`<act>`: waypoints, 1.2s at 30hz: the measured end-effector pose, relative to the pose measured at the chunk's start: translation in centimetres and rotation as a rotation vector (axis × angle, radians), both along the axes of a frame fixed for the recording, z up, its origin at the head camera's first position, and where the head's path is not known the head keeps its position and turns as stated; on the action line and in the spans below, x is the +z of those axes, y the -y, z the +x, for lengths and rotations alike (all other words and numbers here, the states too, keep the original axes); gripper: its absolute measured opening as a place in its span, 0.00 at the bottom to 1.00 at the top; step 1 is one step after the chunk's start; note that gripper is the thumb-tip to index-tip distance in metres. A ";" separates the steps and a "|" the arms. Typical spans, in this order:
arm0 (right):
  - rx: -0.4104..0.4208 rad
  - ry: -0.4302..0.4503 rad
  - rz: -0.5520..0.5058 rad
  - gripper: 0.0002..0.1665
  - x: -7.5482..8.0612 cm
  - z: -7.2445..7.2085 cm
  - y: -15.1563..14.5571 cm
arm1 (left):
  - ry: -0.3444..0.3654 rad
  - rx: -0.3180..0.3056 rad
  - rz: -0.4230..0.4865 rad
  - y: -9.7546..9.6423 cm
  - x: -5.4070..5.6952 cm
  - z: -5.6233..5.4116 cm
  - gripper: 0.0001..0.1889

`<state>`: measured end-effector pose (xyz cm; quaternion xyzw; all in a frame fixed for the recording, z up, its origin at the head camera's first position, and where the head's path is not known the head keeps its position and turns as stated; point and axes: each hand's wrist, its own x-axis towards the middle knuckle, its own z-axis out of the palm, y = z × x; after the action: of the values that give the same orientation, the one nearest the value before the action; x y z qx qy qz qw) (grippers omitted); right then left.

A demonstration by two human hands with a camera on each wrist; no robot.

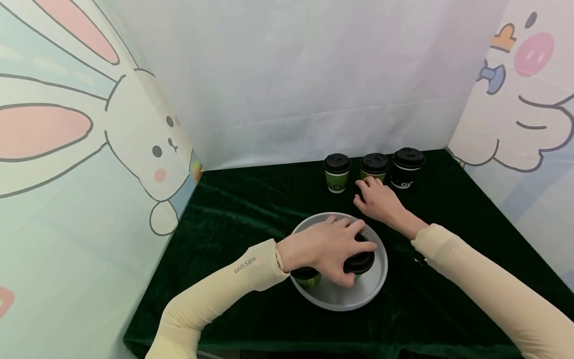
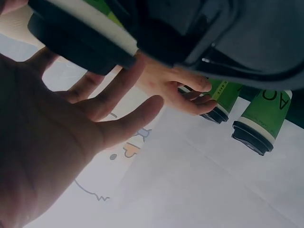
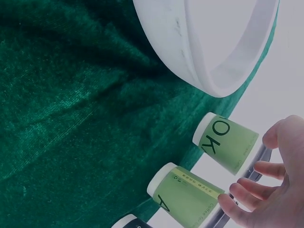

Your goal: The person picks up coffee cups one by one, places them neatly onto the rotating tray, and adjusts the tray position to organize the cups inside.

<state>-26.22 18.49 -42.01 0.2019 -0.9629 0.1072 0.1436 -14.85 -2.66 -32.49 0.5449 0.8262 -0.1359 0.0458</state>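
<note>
My left hand [image 1: 327, 247] reaches over a round grey tray [image 1: 381, 271], fingers spread about the black lid [image 1: 358, 263] of a paper cup. In the left wrist view that cup's lid [image 2: 71, 42] lies close to the fingertips, with a gap to the palm. A second green cup [image 1: 308, 280] stands on the tray, partly hidden under the left wrist. My right hand [image 1: 381, 202] extends to the back row, its loosely bent fingers right at the middle green cup [image 3: 185, 194]. That cup's lower part is hidden by the hand in the head view.
A green cup [image 1: 337, 174] with a black lid stands left of the right hand, and a black cup [image 1: 405, 169] stands right. Dark green velvet cloth [image 1: 251, 209] covers the table. A white backdrop [image 1: 291, 99] rises behind, with cartoon-printed sheets [image 1: 89, 199] at the sides.
</note>
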 end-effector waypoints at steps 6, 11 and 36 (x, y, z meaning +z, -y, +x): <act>0.017 -0.022 -0.009 0.25 -0.4 -0.3 0.1 | -0.041 -0.021 -0.050 0.0 -0.4 0.3 0.39; 0.018 -0.021 -0.014 0.25 -0.5 -0.4 0.2 | -0.015 -0.011 -0.077 0.0 -0.6 0.5 0.39; 0.045 -0.025 -0.027 0.23 -1.6 -0.2 0.3 | 0.014 -0.051 -0.133 -0.6 -1.1 1.8 0.41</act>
<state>-26.46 18.17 -43.65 0.2230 -0.9546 0.1211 0.1557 -13.06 -2.09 -33.58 0.5625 0.8007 -0.1881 0.0843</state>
